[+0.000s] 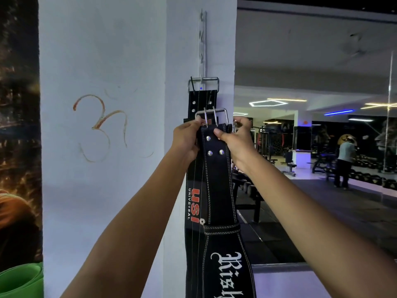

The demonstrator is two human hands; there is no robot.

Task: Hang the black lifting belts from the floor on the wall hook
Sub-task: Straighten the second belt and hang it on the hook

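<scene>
Fingers and thumb of the left hand (pixel 186 139) pinch the left edge of a black lifting belt (pixel 217 168) just under its steel buckle (pixel 211 117). The right hand (pixel 235 140) pinches the right edge, thumb pressed on the belt's front near a rivet. The belt hangs straight down between both forearms, white lettering low on it. Directly behind it, a second black belt (pixel 194 203) with red lettering already hangs by its buckle from a metal hook rail (pixel 203 44) on a white pillar (pixel 103 147). To the far right, a mirror (pixel 322 136) shows gym machines. A green roll (pixel 20 280) sits near left.
</scene>
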